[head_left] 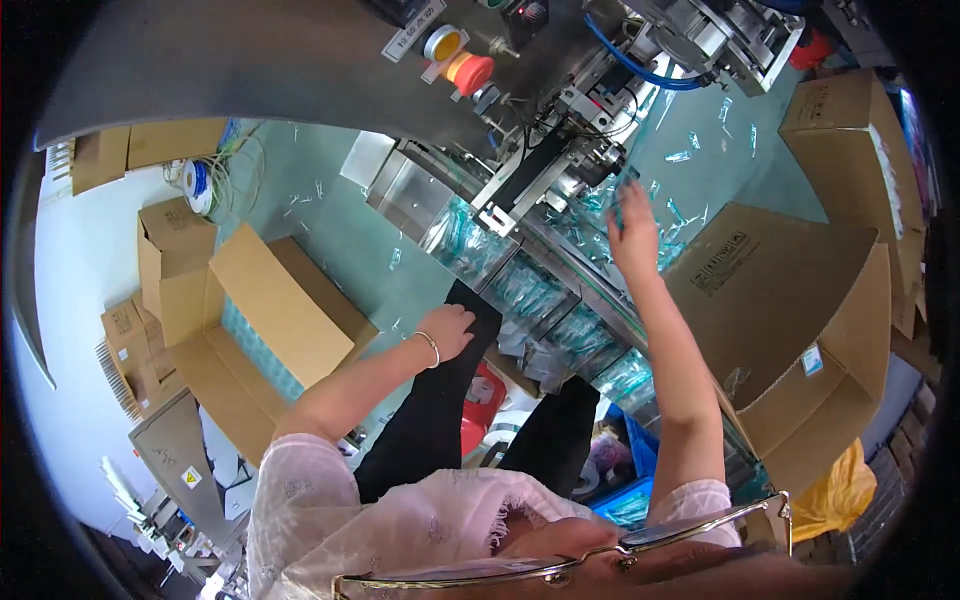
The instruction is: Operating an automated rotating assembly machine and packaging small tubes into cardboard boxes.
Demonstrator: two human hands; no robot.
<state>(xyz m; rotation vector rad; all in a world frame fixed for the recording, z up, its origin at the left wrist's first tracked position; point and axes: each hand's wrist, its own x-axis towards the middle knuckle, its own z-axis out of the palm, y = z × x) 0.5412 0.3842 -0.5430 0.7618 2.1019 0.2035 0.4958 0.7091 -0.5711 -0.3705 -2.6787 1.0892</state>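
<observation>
My right hand (633, 232) reaches forward with fingers spread over a heap of small clear plastic packets (590, 205) beside the grey metal machine head (560, 160); whether it grips any packet cannot be seen. My left hand (450, 328), a thin bracelet on its wrist, rests curled on my black-trousered knee and holds nothing that I can see. Between the hands runs a steel conveyor tray (520, 290) with compartments filled with teal-tinted clear packets.
An open cardboard box (270, 310) with teal packets inside lies at my left, with smaller boxes (175, 260) behind it. A large open carton (790, 320) stands at my right. Red and yellow buttons (460, 62) sit on the machine panel. Loose packets litter the green floor (330, 220).
</observation>
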